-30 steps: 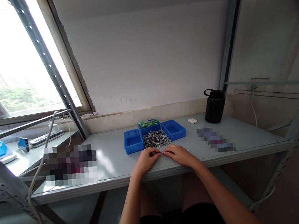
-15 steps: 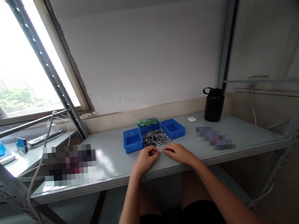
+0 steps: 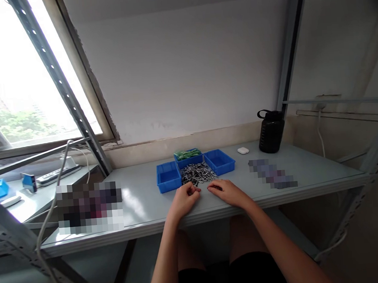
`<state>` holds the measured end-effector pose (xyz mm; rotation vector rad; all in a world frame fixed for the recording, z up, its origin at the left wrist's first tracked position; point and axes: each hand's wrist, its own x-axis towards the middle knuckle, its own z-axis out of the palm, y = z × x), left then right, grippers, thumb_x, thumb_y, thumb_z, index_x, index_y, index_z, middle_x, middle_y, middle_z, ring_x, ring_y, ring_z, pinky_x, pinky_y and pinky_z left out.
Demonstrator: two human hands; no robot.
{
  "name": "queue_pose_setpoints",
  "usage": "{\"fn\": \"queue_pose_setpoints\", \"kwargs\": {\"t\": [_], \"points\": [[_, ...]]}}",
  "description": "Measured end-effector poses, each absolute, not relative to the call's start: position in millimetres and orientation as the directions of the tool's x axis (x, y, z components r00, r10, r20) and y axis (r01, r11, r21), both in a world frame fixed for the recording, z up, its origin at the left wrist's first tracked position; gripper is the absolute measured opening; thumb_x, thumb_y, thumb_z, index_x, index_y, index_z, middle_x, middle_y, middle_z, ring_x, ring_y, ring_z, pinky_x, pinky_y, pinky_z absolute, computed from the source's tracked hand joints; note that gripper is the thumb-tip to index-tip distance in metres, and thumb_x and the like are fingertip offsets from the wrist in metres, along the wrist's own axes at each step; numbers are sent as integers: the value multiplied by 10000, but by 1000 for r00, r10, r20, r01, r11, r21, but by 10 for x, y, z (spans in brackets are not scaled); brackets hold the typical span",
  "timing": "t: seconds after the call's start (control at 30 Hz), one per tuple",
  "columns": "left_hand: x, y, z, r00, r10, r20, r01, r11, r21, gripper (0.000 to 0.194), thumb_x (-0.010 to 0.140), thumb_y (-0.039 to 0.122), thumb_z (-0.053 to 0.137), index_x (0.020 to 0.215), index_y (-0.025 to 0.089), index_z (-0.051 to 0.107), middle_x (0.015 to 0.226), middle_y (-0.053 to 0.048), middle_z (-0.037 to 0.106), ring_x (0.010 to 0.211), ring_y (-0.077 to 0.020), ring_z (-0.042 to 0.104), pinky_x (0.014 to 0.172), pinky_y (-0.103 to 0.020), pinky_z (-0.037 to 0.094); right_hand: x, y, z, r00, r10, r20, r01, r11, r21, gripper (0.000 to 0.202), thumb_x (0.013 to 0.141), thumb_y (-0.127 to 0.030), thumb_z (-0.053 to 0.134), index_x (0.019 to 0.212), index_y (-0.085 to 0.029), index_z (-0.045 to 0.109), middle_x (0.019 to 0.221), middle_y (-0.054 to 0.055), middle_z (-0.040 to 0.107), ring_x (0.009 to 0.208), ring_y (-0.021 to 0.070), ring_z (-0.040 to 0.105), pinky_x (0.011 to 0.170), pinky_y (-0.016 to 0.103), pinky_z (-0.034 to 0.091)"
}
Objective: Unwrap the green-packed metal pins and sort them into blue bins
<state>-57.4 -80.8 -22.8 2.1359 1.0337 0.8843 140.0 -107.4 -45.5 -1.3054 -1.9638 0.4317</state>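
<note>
A loose pile of small metal pieces [image 3: 199, 172] lies on the table between blue bins. My left hand [image 3: 187, 199] rests at the near left edge of the pile, fingers curled together; anything in them is too small to make out. Just right of it, my right hand [image 3: 226, 191] has its fingertips pressed together over the table, their contents also unclear. The left blue bin [image 3: 168, 177] and right blue bin [image 3: 219, 161] look empty inside. Behind the pile, the back blue bin [image 3: 189, 161] holds green items [image 3: 187, 154].
A black bottle [image 3: 271, 131] stands at the right rear, with a small white case [image 3: 243, 150] to its left. Blurred-out items lie at the right [image 3: 273, 174] and left of the table [image 3: 89, 208]. Metal shelf posts rise on both sides.
My hands have moved slightly apart, and the small thing seen between their fingertips no longer shows there. The bins and pile stay in place.
</note>
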Motion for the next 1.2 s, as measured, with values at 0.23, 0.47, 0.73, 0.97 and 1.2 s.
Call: {"fn": "queue_pose_setpoints", "kwargs": {"t": [0.23,0.47,0.73,0.97,1.2], "points": [[-569,-766,-265,454,824,339,493,-549,675,226,792,341,444,632,182,421,638,11,524,636,-143,500,585,-244,360,1395,-1090,-432,-221,896,384,646,430,-631,231,869,-317,446,903,-221,654,917,29,670,827,182,583,760,303,421],[-578,-735,-292,495,824,275,465,-519,717,148,760,318,525,787,173,539,700,-2,593,670,-157,534,593,-238,387,1407,-1076,-474,-186,920,346,617,383,-688,283,853,-374,473,1059,-231,605,966,52,660,867,207,591,748,313,436],[-392,-695,-279,602,736,309,474,-641,604,216,809,287,470,826,178,656,808,-33,676,735,-183,589,646,-255,412,1384,-1013,-462,-248,904,349,604,426,-673,245,892,-338,407,990,-226,601,944,40,652,856,192,582,734,303,414],[-326,-673,-333,571,765,297,524,-618,586,233,792,321,502,825,173,678,799,-51,677,725,-196,584,643,-268,416,1397,-977,-499,-251,900,357,643,431,-633,236,889,-333,398,833,-212,593,842,22,634,779,174,557,690,288,388],[-337,-684,-313,535,783,316,495,-594,634,238,795,337,497,813,156,650,777,-42,671,715,-185,572,635,-265,406,1448,-1004,-484,-153,928,340,580,363,-730,239,877,-335,377,775,-201,546,752,-2,602,710,153,535,663,264,383]]}}
